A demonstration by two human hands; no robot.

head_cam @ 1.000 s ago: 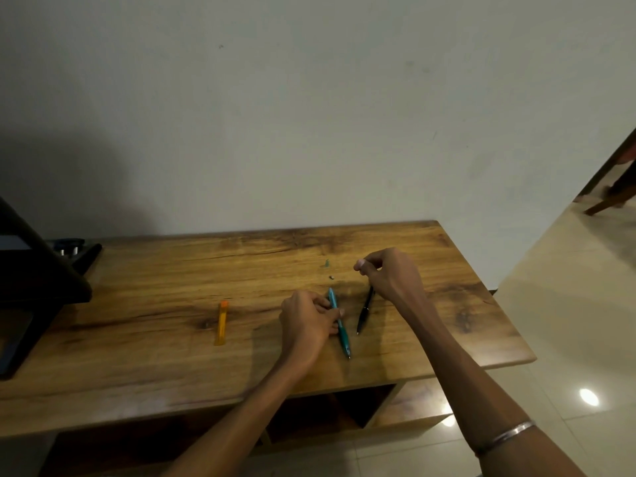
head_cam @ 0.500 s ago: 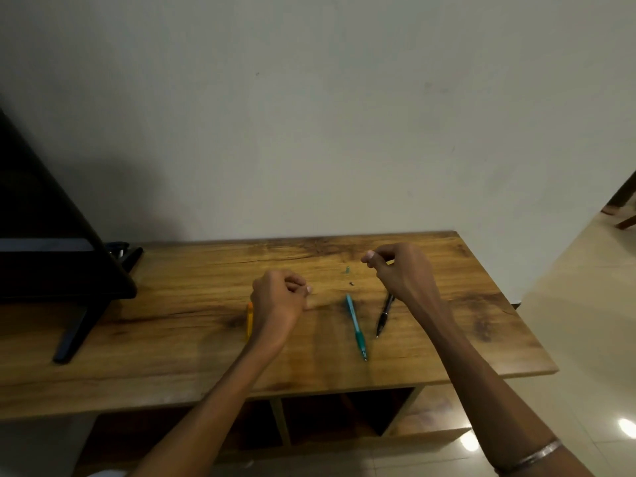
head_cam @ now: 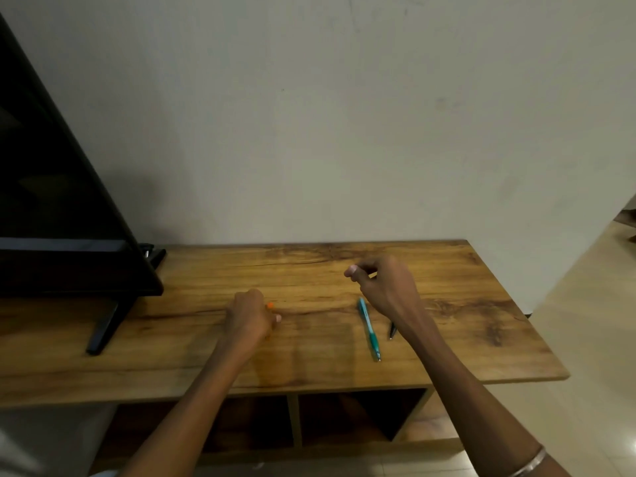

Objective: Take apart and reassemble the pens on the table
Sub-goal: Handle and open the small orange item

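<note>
Your left hand (head_cam: 248,315) is curled closed over the orange pen (head_cam: 270,305) on the wooden table (head_cam: 206,356), only its tip showing. Your right hand (head_cam: 382,287) hovers with fingers pinched together; whether it holds anything is unclear. Below it lie the teal pen (head_cam: 369,328) and, mostly hidden, the black pen (head_cam: 391,331).

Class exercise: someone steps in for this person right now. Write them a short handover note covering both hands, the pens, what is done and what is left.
Left hand: closed over the orange pen on the table; only its tip shows.
Right hand: raised, fingers pinched; any small part in them is too small to tell.
Teal pen: lying free, looks whole.
Black pen: mostly hidden under the right wrist.
Done: unclear from this view.
Left: orange pen next, then check the black one.
</note>
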